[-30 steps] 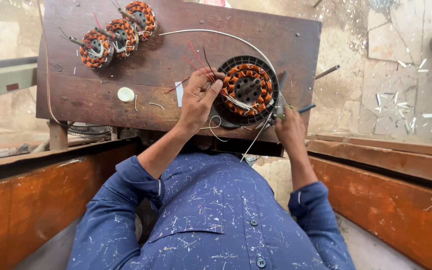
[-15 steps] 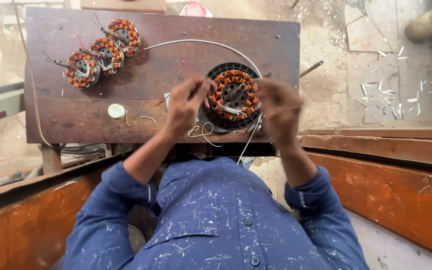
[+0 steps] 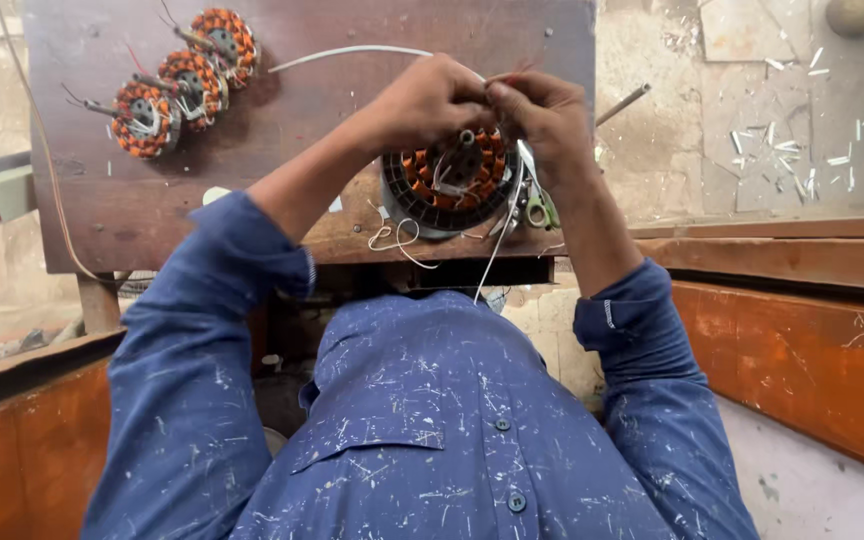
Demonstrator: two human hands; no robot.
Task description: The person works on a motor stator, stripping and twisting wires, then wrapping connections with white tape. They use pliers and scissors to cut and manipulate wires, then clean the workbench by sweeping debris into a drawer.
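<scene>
orange coils ring the black stator [image 3: 449, 180] below the fingers; white cord [image 3: 500, 235] hangs; blue sleeves [image 3: 202, 330] white-flecked.

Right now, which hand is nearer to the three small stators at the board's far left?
Left. The left hand is between the three stators and the right hand, which is farther right.
</scene>
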